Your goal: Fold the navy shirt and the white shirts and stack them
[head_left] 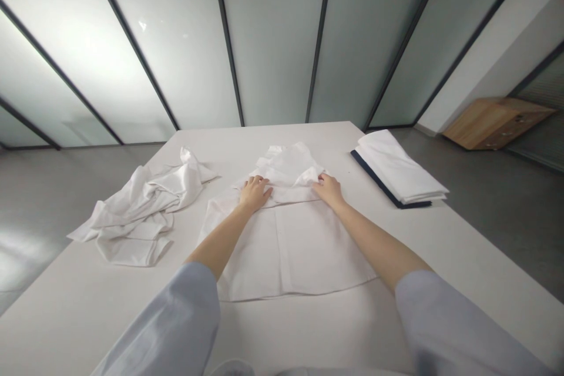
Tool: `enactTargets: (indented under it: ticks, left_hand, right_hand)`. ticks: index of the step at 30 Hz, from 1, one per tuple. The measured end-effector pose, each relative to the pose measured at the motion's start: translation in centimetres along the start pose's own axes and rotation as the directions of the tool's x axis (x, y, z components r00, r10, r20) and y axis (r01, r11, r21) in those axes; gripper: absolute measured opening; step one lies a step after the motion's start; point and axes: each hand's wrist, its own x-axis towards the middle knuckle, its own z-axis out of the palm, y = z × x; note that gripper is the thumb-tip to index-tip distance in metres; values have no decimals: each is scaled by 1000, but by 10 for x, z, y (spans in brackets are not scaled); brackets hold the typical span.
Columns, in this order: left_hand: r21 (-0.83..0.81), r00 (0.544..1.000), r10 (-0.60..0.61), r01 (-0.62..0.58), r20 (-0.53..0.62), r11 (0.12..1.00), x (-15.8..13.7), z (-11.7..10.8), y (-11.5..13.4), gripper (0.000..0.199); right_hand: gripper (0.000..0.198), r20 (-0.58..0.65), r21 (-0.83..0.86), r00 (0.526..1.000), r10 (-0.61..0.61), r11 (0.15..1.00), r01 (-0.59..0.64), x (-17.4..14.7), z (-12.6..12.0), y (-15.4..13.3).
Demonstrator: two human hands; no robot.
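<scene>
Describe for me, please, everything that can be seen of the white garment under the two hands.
The white garment looks like a shirt of thin, soft fabric. It lies on the pale table, its lower part spread nearly flat, with a vertical strip near the middle and a slightly curved hem towards the person. Its far part is bunched and wrinkled. The left hand and right hand touch it there. Buttons cannot be made out clearly.

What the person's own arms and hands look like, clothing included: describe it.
Both sleeves are loose, pale bluish grey and plain, with no visible markings, ending partway down the arms. The forearms are bare. The left hand and right hand wear no gloves, and no watch or bracelet shows on either wrist.
</scene>
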Motion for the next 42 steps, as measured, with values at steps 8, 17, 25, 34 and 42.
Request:
enactTargets:
  ticks: [8,17,25,34,42]
  left_hand:
    - [-315,977,193,-211,-86,925,-8,-7,2,45]
    - [-175,894,374,-338,246,925,-33,-9,38,59]
    - [-800,970,-243,125,-27,587,-7,-10,14,45]
    - [-998,401,-915,18,-52,65,-8,-82,-137,39]
    - [-569,786,-466,181,-406,802,-12,-46,-69,30]
  right_hand:
    - [30,711,660,431,-555,739,-138,-27,-41,-39]
    - [26,203,376,976,-79,927,-3,3,2,-7]
    - [45,232,-198,923,-307,914,354,-4,21,0]
    - [32,253,-291,884,-392,841,456,-3,26,-17]
    - [25,-96,350,992,-76,931,105,24,19,-17]
